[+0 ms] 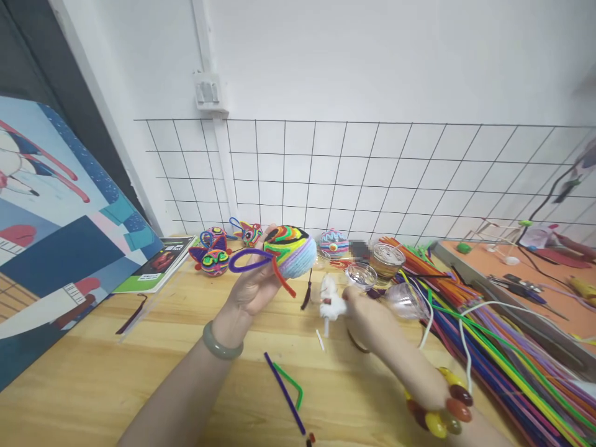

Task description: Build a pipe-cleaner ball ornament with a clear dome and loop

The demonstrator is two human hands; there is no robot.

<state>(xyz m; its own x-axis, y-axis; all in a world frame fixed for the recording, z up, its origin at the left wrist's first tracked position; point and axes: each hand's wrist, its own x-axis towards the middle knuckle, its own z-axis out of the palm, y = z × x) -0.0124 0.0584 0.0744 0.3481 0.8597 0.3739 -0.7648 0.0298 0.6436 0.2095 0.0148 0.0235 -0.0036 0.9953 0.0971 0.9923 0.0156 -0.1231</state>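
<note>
My left hand (254,285) is closed around a yarn-like ball (298,259). The ball is pale blue on one side and striped in rainbow colours on the other. From it stick out a purple pipe-cleaner loop (246,261) and a bent red pipe-cleaner piece (285,279). My right hand (367,320), blurred, has its fingers curled at the edge of a white object (331,301) with a small reddish spot; its kind is unclear. A short white stick (320,339) lies just below. Nearer me lie a purple pipe cleaner (285,394) and a bent green one (295,386).
Several colourful wrapped figures (215,261) and a striped blue-pink ball (334,243) stand at the back. Clear plastic cups (407,301) and a lidded round tub (387,257) are right of centre. Bundled pipe cleaners (503,366) and a white cord (465,347) fill the right side.
</note>
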